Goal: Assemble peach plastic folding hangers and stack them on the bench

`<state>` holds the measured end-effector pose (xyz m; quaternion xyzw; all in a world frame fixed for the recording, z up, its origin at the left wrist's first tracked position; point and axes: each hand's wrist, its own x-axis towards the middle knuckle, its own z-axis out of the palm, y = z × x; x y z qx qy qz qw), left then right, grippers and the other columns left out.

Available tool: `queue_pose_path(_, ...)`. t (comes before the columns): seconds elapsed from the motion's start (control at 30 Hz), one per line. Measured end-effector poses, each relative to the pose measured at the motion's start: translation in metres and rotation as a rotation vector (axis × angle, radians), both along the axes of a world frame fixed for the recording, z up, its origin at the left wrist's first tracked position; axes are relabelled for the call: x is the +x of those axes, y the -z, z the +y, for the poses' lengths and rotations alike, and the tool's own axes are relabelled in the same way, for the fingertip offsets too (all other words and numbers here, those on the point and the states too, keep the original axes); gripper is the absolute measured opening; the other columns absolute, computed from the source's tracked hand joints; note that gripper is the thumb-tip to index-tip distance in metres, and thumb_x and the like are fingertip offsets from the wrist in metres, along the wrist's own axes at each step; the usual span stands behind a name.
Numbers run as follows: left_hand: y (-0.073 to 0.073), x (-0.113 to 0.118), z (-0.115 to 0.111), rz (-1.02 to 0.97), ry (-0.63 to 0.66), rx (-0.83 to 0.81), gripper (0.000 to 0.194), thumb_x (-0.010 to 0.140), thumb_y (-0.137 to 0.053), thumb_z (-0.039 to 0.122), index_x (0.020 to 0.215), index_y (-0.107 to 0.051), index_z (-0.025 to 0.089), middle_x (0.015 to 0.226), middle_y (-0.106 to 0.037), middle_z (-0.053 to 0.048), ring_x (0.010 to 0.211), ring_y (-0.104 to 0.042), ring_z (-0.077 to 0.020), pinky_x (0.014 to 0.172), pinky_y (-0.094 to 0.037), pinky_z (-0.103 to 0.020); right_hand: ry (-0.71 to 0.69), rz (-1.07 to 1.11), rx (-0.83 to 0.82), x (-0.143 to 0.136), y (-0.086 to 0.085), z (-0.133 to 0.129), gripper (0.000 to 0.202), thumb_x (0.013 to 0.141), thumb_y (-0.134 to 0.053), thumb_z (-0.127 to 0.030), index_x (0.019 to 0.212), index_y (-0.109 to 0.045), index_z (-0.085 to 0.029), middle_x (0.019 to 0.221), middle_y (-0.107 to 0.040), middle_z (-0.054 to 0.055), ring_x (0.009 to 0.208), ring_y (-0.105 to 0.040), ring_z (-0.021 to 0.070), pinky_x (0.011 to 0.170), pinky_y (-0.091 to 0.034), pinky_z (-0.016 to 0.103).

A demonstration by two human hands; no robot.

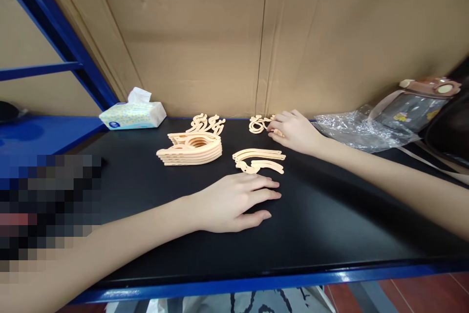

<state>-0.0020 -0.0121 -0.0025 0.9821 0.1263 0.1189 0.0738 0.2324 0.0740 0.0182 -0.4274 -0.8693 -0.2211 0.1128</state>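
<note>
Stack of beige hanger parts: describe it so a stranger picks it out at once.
On the black tabletop, find the tissue pack at the back left. Nearer and to its right sits the stack of beige hanger parts. Unlike the hooks beyond it and the curved strips to its right, it rises in several aligned layers.

Behind the black tabletop (330,215) with its blue metal edge (227,287) stands a brown cardboard wall (190,39), creased and seamed. A blue metal frame (54,20) slants along the left; reddish floor tiles (425,293) show below, and soft light glints off the tabletop.
</note>
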Motion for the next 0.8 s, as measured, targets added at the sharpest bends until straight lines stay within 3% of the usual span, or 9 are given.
queue_pose_path(0.2, 0.001, -0.001, 0.001, 0.001, 0.011, 0.002, 0.037, 0.095, -0.045, 0.032, 0.128, -0.052, 0.016, 0.136, -0.051, -0.010, 0.124, -0.049, -0.0225, 0.104, -0.040, -0.036, 0.151, -0.029, -0.055, -0.025, -0.008, 0.041, 0.031, 0.093, -0.043, -0.033, 0.101, -0.068, -0.015, 0.101, -0.066, 0.012, 0.100, -0.056, 0.0246, 0.083, -0.032, 0.035)
queue_pose_path(0.33, 0.000, -0.001, 0.001, 0.007, 0.015, -0.002, 0.038, 0.096, -0.044, 0.033, 0.128, -0.052, 0.015, 0.137, -0.051, -0.010, 0.125, -0.048, -0.0223, 0.105, -0.039, -0.035, 0.286, 0.022, -0.104, -0.036, -0.011, 0.061, 0.033, 0.090, -0.047, -0.034, 0.089, -0.071, -0.011, 0.093, -0.069, 0.016, 0.090, -0.061, 0.0265, 0.079, -0.035, 0.036)
queue_pose_path(0.43, 0.000, -0.001, 0.001, 0.010, 0.011, -0.006, 0.038, 0.096, -0.043, 0.032, 0.128, -0.052, 0.014, 0.136, -0.051, -0.010, 0.124, -0.048, -0.0224, 0.105, -0.039, -0.035, 0.331, 0.052, -0.166, -0.044, -0.007, 0.065, 0.035, 0.090, -0.047, -0.037, 0.085, -0.072, -0.013, 0.085, -0.072, 0.014, 0.081, -0.064, 0.0248, 0.071, -0.037, 0.033)
queue_pose_path(0.63, 0.002, -0.002, 0.001, 0.001, 0.019, 0.000, 0.038, 0.096, -0.044, 0.033, 0.128, -0.052, 0.014, 0.136, -0.051, -0.010, 0.123, -0.049, -0.0228, 0.104, -0.040, -0.035, 0.272, 0.089, -0.215, -0.054, -0.003, 0.057, 0.029, 0.087, -0.049, -0.038, 0.089, -0.072, -0.022, 0.087, -0.073, 0.005, 0.079, -0.065, 0.0199, 0.065, -0.037, 0.028)
queue_pose_path(0.8, 0.002, -0.001, 0.002, -0.007, 0.017, 0.003, 0.037, 0.096, -0.044, 0.032, 0.127, -0.052, 0.015, 0.135, -0.052, -0.010, 0.124, -0.049, -0.0227, 0.104, -0.040, -0.035, 0.330, 0.119, -0.150, -0.044, -0.010, 0.068, 0.030, 0.089, -0.044, -0.028, 0.098, -0.070, -0.016, 0.095, -0.072, 0.010, 0.089, -0.064, 0.0227, 0.080, -0.036, 0.033)
